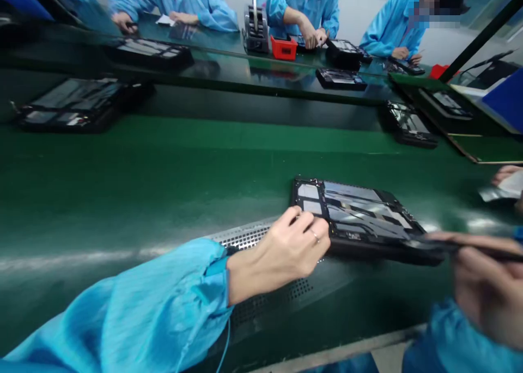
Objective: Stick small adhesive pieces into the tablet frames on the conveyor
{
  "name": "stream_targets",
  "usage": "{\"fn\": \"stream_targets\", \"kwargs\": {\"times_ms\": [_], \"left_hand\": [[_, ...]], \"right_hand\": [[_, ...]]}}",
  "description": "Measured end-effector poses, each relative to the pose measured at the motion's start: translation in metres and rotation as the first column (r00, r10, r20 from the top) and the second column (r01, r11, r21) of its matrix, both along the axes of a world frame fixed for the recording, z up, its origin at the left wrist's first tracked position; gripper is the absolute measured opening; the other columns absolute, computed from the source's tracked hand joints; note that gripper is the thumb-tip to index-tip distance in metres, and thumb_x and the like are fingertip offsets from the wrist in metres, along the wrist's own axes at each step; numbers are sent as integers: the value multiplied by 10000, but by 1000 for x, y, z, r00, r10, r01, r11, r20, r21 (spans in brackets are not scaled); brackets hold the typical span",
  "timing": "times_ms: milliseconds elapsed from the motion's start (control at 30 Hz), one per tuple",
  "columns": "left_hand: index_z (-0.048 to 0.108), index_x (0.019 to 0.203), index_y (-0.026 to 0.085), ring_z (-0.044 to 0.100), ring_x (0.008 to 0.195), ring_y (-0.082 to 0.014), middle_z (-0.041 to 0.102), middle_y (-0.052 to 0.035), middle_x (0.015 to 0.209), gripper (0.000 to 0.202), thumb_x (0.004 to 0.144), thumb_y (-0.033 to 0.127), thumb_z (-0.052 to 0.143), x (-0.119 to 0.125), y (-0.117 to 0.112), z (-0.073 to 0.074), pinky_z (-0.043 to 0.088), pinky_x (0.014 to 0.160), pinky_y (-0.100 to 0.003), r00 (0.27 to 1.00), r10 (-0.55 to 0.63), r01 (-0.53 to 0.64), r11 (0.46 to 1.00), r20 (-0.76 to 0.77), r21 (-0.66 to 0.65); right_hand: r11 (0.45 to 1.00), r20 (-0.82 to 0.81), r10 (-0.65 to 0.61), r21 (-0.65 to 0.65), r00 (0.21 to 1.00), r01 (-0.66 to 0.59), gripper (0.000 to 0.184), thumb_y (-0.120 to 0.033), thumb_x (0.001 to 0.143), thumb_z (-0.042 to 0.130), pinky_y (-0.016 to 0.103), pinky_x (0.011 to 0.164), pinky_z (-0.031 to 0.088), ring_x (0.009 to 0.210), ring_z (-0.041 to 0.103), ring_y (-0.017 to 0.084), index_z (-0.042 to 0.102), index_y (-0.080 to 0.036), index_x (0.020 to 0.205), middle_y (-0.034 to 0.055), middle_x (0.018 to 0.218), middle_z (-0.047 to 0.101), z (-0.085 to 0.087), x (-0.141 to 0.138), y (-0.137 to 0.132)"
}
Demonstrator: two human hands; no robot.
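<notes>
Open black device (355, 204) on the green counter (163, 188).
Holding its near left corner in the curled left hand (288, 242), over a perforated metal strip (245, 238); gripping a slim dark tool (449, 247) in the right hand (486, 288), by the near right corner, too blurred to tell whether touching.

Smooth and glossy across the green bench (155, 182), with soft reflections. On the opened tablet (355, 216), matt black, plastic-looking edges around silvery, satin-sheened panels. Shiny bare metal, to all looks, in the perforated strip (247, 237). Thin, creased cloth in the blue sleeve (155, 305); polished metal in the ring (316, 236); smooth plastic in the red bin (284, 48).
</notes>
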State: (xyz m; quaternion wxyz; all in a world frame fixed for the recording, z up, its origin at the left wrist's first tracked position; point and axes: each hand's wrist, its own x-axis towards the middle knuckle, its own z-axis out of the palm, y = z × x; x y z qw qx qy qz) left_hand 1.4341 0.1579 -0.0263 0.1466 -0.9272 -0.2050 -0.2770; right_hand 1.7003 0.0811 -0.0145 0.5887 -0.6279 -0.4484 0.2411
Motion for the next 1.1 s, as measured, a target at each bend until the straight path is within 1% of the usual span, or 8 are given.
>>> {"fn": "stream_targets", "kwargs": {"times_ms": [33, 100, 200, 267, 367, 867, 1000, 1100], "left_hand": [[568, 846, 89, 565, 755, -195, 602, -78, 831, 169, 865, 57, 403, 0, -4, -7, 471, 732, -359, 1000, -20, 20, 1000, -4, -3], [551, 825, 107, 584, 850, -209, 620, -108, 918, 183, 865, 57, 379, 1, -11, -20, 455, 847, -406, 998, -57, 57, 998, -11, -7], [553, 847, 114, 602, 831, -196, 635, -110, 915, 187, 864, 63, 374, 3, -19, -38, 470, 843, -401, 996, -82, 82, 997, -18, -10], [564, 895, 105, 607, 816, -192, 639, -111, 921, 193, 866, 69, 376, 4, -22, -46, 484, 821, -387, 996, -90, 90, 996, -15, -5], [561, 865, 116, 610, 814, -187, 644, -107, 930, 180, 868, 82, 384, 5, -23, -52, 487, 829, -383, 995, -101, 101, 995, -4, -1], [542, 790, 115, 619, 820, -198, 645, -130, 928, 118, 837, 73, 442, 6, -22, -56, 499, 827, -402, 992, -122, 122, 992, 36, -18], [565, 817, 95, 629, 815, -214, 654, -128, 905, 175, 834, 42, 399, 3, -19, -51, 516, 814, -401, 991, -115, 117, 993, 65, -26], [576, 874, 66, 626, 869, -231, 650, -144, 954, 167, 830, 50, 417, -1, -16, -33, 513, 849, -410, 990, -96, 100, 994, 99, -36]], "right_hand": [[996, -34, 89, -21, 995, -89, 96, -230, 699, 696, 382, 782, 526, 836, 656, 251, 699, -232, 794, 51, 837, 699, -1, -19, -11], [935, -16, 328, -137, 945, -327, 74, -201, 676, 708, 322, 659, 540, 743, 666, 241, 727, -203, 748, 68, 772, 707, -8, -54, -26], [889, -153, 269, -341, 951, -307, 81, -284, 687, 694, 285, 685, 500, 747, 647, 210, 722, -209, 700, 36, 753, 697, -26, -89, -35], [872, -200, 220, -398, 955, -284, 91, -304, 684, 694, 255, 687, 477, 741, 637, 187, 719, -216, 687, 14, 722, 689, -39, -98, -35], [875, -198, 192, -408, 961, -259, 99, -311, 684, 697, 239, 681, 461, 721, 626, 167, 712, -215, 667, 5, 720, 686, -47, -96, -34], [907, -266, 128, -358, 955, -221, 126, -294, 659, 716, 247, 587, 478, 628, 616, 170, 702, -180, 607, 26, 650, 667, -51, -95, -32], [924, -301, 165, -286, 939, -254, 111, -285, 658, 718, 259, 576, 524, 616, 650, 196, 717, -175, 641, 56, 663, 688, -38, -83, -30], [955, -247, 215, -147, 945, -256, 42, -212, 646, 726, 271, 627, 553, 649, 673, 212, 732, -192, 682, 63, 691, 704, -15, -72, -24]]}}
